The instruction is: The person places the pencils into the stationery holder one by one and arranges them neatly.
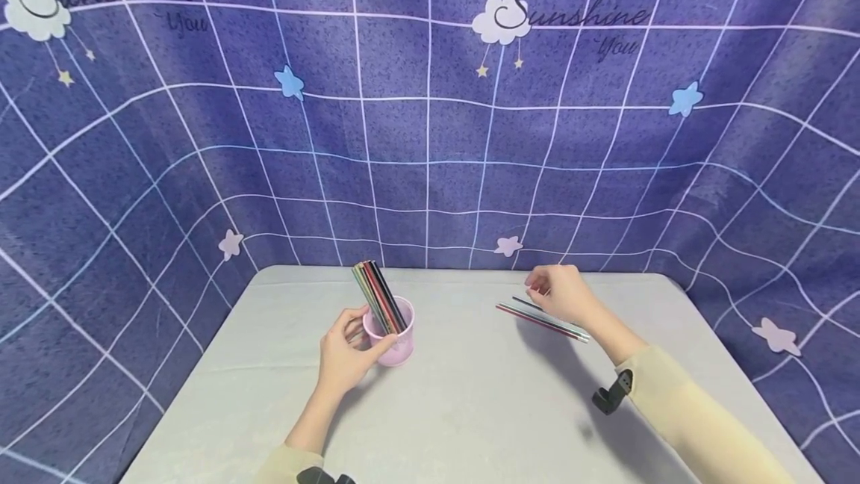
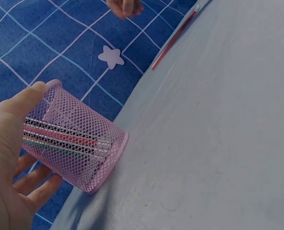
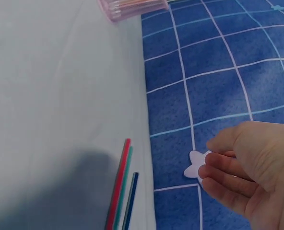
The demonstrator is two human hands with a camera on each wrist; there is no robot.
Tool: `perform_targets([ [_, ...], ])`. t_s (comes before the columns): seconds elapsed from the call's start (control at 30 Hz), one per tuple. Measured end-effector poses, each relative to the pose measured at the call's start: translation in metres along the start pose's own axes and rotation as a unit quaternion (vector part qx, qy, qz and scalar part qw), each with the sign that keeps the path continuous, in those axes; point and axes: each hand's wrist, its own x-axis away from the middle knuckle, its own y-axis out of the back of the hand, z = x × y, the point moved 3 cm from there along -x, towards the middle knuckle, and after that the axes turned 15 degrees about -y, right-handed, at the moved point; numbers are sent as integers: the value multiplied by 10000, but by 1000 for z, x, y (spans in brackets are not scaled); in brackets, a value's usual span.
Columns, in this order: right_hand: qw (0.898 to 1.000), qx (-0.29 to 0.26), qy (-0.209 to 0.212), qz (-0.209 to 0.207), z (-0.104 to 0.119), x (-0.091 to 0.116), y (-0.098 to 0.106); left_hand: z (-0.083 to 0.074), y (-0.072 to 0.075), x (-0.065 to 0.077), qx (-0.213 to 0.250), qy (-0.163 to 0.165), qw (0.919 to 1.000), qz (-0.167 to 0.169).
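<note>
A pink mesh pen cup (image 1: 398,352) stands on the table left of the middle, holding several coloured pencils (image 1: 378,291) that lean to the left. My left hand (image 1: 345,355) grips the cup from its left side, with the thumb at the rim in the left wrist view. Over on the right, my right hand (image 1: 563,294) hovers above loose pencils, its fingers loosely bent and nothing between them. Those lie side by side: a red pencil (image 3: 118,188), a green pencil (image 3: 125,181) and a dark blue pencil (image 3: 131,199).
A pale cloth-covered table (image 1: 457,409) spreads under both hands. Behind it and along its sides hangs a blue-purple grid curtain (image 1: 430,133) with stars and clouds. A dark wrist-worn device (image 1: 613,393) sits at the right sleeve.
</note>
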Motion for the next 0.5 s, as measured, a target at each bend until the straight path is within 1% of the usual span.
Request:
perform_targets([
  [0.27, 9997, -7, -183, 190, -13, 17, -12, 2, -1, -1, -50, -172, 9998, 63],
  [0.4, 9994, 56, -229, 261, -16, 21, -20, 2, 0, 0, -40, -160, 9998, 74],
  [0.5, 9992, 199, -223, 279, -20, 24, -28, 3, 2, 0, -47, -87, 9999, 58],
])
